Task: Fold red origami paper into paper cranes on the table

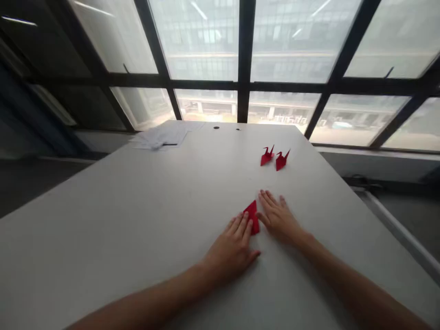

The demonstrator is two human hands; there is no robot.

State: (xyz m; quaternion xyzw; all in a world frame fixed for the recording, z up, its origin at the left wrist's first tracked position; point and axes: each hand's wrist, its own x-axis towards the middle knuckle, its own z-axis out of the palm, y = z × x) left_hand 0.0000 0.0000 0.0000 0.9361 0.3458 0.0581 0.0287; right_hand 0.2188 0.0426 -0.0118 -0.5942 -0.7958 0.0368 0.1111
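**Hand Positions at the Folded Red Paper**

A stack of white sheets (161, 136) lies at the far left corner of the grey table (103, 220). The left hand (233, 247) rests palm down with its fingers extended, not clenched. Its fingertips (244, 224) overlap the left edge of the folded red paper (253, 215). The folded red paper lies flat on the table between both hands. The right hand (279, 219) lies palm down just right of it, fingers spread and released, thumb side touching the paper's edge. Neither hand grasps anything. Farther back, well apart from the hands, the first red paper crane (267, 156) and the second red paper crane (282, 160) stand side by side.
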